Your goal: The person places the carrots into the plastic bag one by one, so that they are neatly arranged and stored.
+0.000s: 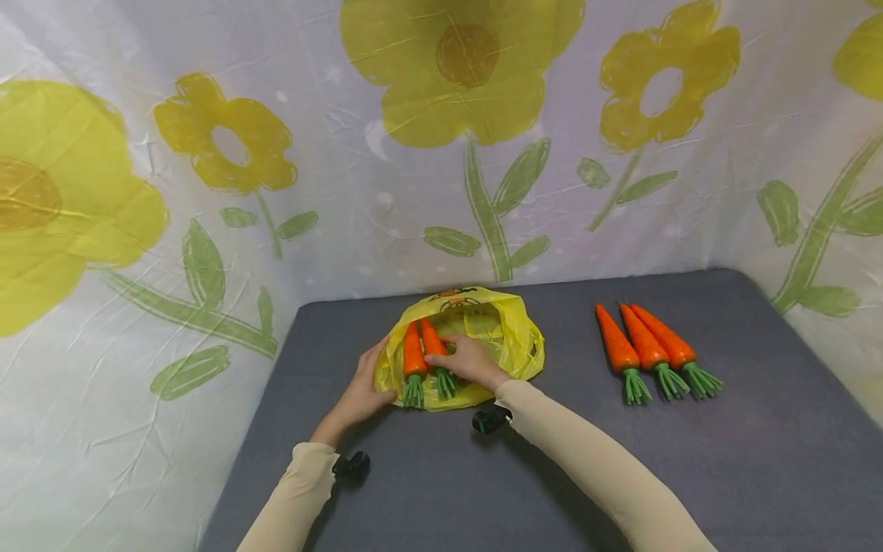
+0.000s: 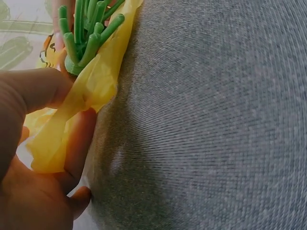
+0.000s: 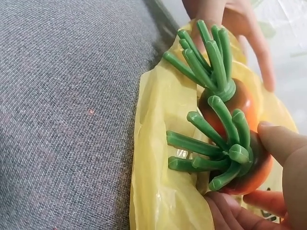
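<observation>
A yellow plastic bag [image 1: 520,337] lies on the table with its mouth spread toward me. Two orange toy carrots rest side by side in the opening, their green tops at the near edge: a left carrot [image 1: 414,356] and a right carrot [image 1: 432,341]. My right hand [image 1: 472,360] grips the right carrot, thumb on one side and fingers beneath, as the right wrist view shows. At the bag's left edge, my left hand [image 1: 366,387] pinches the yellow plastic between thumb and fingers, close to the green stems [image 2: 88,40] in the left wrist view.
Three more toy carrots [image 1: 645,337] lie together at the right of the dark grey table [image 1: 428,475]. A white curtain [image 1: 372,222] with yellow flowers hangs behind and along the sides. Small black wrist cameras sit on both sleeves.
</observation>
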`<state>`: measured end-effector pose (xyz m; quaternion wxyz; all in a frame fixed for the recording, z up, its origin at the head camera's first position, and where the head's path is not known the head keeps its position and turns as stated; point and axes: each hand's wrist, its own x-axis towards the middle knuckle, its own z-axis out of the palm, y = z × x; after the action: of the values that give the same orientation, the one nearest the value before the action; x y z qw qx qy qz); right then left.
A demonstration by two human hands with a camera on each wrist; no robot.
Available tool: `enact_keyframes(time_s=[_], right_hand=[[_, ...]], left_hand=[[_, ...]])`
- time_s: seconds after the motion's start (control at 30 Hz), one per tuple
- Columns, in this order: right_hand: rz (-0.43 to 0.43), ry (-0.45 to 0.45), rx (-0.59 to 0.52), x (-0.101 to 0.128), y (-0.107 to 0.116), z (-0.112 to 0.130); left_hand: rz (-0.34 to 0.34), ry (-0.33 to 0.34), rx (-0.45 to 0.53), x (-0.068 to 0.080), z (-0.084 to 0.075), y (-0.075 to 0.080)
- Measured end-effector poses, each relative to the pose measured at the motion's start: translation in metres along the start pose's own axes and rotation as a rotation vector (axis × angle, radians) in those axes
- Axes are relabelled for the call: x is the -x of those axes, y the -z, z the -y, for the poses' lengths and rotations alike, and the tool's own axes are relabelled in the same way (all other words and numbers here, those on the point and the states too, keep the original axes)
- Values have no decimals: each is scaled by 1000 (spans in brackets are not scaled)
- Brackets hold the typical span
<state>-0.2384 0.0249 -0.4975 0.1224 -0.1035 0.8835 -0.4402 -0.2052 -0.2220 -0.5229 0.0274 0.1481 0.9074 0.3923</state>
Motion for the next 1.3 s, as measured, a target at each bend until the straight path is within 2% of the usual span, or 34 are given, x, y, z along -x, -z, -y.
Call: enact_keyframes(time_s=[0.27, 0.53, 0.8, 1.03, 1.2, 1.3], right_hand=[[-3, -11, 9, -1, -1, -2], [-4, -10, 13, -2, 0, -2], [4, -1, -7, 0, 1, -2], [78, 57, -3, 3, 2, -1], [117, 120, 48, 8, 1, 1], [125, 117, 65, 13, 1, 5]], left_hand=[[86, 8, -1, 1, -2, 2], [155, 0, 69, -2, -10, 12], [136, 87, 23, -3, -12, 6], [68, 111, 27, -2, -16, 2], [62, 120, 22, -2, -18, 2], [56, 124, 26, -1, -20, 2]])
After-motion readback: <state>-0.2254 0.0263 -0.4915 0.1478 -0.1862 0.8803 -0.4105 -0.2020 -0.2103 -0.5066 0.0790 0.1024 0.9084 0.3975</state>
